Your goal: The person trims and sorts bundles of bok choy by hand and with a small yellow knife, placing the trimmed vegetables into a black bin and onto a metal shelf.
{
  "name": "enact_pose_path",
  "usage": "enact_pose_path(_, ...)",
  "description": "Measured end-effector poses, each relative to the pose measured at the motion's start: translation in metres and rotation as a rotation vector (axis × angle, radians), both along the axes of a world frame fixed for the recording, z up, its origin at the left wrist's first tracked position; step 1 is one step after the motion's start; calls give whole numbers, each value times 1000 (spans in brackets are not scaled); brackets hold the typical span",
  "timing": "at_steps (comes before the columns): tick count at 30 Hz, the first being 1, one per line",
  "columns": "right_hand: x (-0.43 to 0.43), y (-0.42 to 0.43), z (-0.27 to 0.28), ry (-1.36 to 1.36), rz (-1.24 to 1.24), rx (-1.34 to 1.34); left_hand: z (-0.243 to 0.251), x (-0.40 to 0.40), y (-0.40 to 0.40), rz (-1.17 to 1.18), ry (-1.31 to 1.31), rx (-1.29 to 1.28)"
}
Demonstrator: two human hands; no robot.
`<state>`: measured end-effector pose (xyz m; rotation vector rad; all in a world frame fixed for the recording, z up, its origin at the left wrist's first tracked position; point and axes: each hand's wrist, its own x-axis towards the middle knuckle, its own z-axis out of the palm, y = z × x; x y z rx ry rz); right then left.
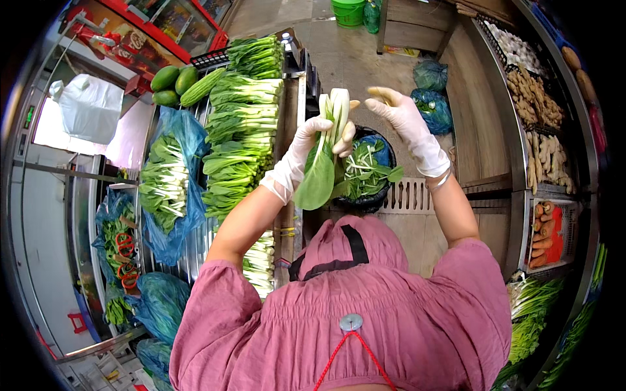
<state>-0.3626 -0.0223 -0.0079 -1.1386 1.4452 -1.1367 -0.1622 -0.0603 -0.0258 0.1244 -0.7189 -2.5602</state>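
My left hand [313, 141], in a thin white glove, grips a head of leafy greens like bok choy [336, 110]. Its white stems point up and away, and one broad leaf hangs toward me. Gloved as well, my right hand [398, 115] is raised to the right of the stems, apart from them, with thumb and fingers spread. I make out nothing held in it. Below the hands stands a bin lined with a black bag [369, 203], holding loose green leaves and stems [364, 168].
Rows of leafy greens [244, 132] line the metal rack at left, beside a blue bag of greens [193, 215] and green melons [166, 78]. At right, a shelf carries ginger [533, 97] and carrots [543, 234]. Tied blue bags [433, 110] lie on the floor ahead.
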Motion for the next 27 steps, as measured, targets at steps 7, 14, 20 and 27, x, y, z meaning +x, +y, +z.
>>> enact_pose_path(7,5,-17,28,-371,488,-117,-3,-15,8,-122,190,8)
enact_pose_path(14,13,-28,24,-294,386,-33,13,-11,19,37,-141,-26)
enact_pose_path(20,29,-21,46,-99,303,-14,6,-4,13,140,-221,-66)
enact_pose_path(27,14,-26,50,860,112,-17,1,1,11,219,-44,72)
